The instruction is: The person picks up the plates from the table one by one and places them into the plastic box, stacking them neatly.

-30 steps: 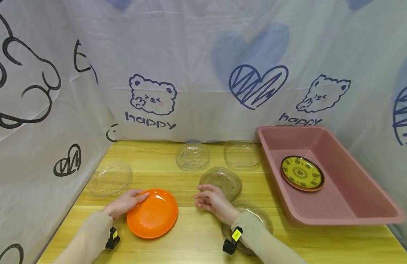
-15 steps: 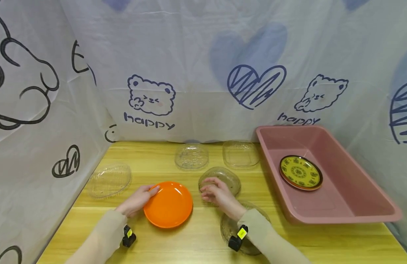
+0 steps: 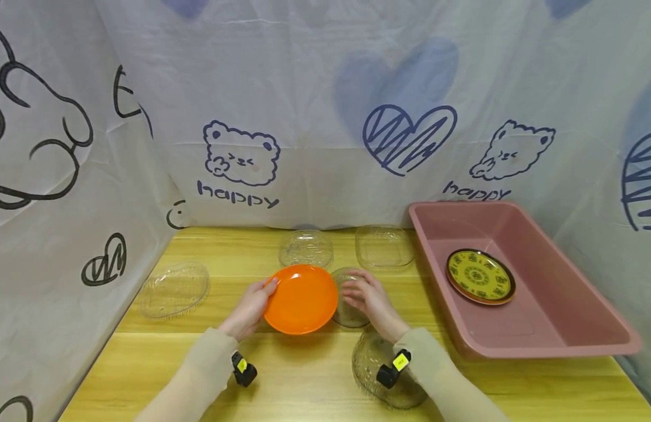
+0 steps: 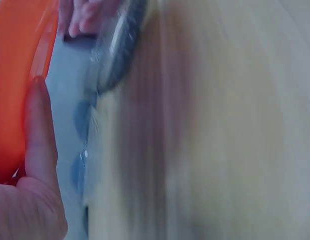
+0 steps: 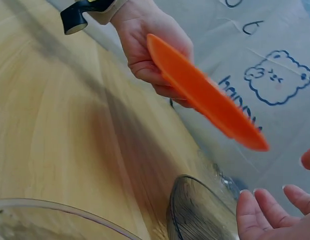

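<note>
My left hand (image 3: 250, 309) grips the left rim of an orange plate (image 3: 300, 300), thumb over the edge. In the right wrist view, the plate (image 5: 207, 97) is tilted and raised above the table, with the left hand's (image 5: 152, 47) fingers under it. My right hand (image 3: 372, 300) is just right of the plate, apart from it, its fingers (image 5: 262, 207) spread and holding nothing. Beneath that hand lies a smoky clear dish (image 3: 349, 317), partly hidden by the hand and the plate. Another smoky dish (image 3: 375, 366) sits closer to me, under the right wrist.
A pink basin (image 3: 542, 319) stands on the right, with a yellow patterned plate (image 3: 481, 275) inside, seemingly stacked on another. Clear dishes lie at the left (image 3: 175, 290), back middle (image 3: 306, 249) and back right (image 3: 383, 247) of the wooden table (image 3: 299, 381). Printed cloth (image 3: 315, 105) hangs behind.
My left hand has carried the orange plate up, rightward and away from me, over the table's middle. The right hand has shifted slightly right, and the plate now sits close to its fingers.
</note>
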`<state>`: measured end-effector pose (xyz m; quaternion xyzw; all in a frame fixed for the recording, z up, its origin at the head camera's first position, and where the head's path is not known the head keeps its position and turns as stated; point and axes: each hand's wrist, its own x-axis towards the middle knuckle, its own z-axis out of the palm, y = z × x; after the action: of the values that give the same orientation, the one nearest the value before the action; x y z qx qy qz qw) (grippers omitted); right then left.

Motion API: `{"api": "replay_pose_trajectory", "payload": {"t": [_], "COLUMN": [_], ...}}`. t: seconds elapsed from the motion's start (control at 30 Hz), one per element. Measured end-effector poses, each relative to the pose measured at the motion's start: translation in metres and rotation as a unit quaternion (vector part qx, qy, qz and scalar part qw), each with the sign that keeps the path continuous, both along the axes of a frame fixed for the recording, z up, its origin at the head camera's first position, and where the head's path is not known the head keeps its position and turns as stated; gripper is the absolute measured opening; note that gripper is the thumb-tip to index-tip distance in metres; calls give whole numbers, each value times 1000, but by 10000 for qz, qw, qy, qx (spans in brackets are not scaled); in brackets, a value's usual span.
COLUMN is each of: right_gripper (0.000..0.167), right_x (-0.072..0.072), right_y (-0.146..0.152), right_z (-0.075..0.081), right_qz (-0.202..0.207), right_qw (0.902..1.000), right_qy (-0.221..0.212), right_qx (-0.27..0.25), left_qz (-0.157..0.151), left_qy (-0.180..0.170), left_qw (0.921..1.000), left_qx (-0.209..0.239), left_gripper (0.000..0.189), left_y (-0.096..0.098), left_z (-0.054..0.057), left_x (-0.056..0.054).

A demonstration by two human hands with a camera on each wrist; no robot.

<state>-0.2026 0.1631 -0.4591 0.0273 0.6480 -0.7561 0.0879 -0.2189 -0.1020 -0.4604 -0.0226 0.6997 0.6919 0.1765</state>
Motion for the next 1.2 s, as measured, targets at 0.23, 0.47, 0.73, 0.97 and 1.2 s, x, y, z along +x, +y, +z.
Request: {"api": "replay_pose_trajectory", "payload": {"t": [0.23,0.47,0.73,0.97,1.2], "right_gripper": [50,49,35,42,35], "right_x": [0,2,2,1,1], "right_y": [12,19,20,19,19], "right_z": [-1,0,2,1,5], "right_qz": [-135,-168,-278,-443,-563], "right_qw": [9989,9946,9915,9909,9887], "right_qy": [-223,-350,-385,-418,-294], "right_qx": [-384,-965,-1207,-1198,-1359], "left_qz": [522,768,937,1126,1072], "left_qy": [164,426,711,796,804], "left_qw": [9971,9935,9901,9885,9896], "left_qx": [521,731,760,619,522], "left_gripper": [45,43,43,40,47], "left_y": [33,56,77,91,103], "left_z": [8,10,11,10,6], "left_x": [-2,-2,0,3,4]}}
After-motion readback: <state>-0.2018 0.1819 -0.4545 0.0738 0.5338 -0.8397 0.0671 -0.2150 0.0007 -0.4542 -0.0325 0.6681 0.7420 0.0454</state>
